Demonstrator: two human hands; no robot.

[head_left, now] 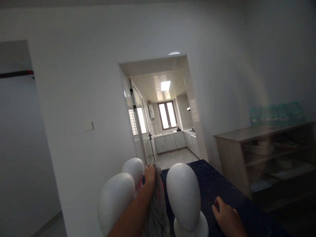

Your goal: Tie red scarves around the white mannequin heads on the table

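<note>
My left hand (pixel 149 172) is closed on the top of a thin grey cloth (pixel 156 207), which hangs down in loose folds. Just right of the cloth stands a white mannequin head (pixel 184 194), smooth and egg-shaped on a round base. Two more white heads, one nearer (pixel 116 197) and one farther (pixel 133 168), are to the left of my forearm, which partly covers them. My right hand (pixel 225 214) is low over the dark blue tabletop (pixel 217 187), apart from the heads. Its fingers are loosely bent, thumb and forefinger apart, with nothing between them.
To the right is a wooden shelf unit (pixel 229 136) with boxes and papers inside and green-tinted bottles (pixel 278 115) on top. Beyond the table a doorway (pixel 154 59) leads into a kitchen, its glass door (pixel 143 121) standing ajar. A white wall (pixel 81 92) runs left.
</note>
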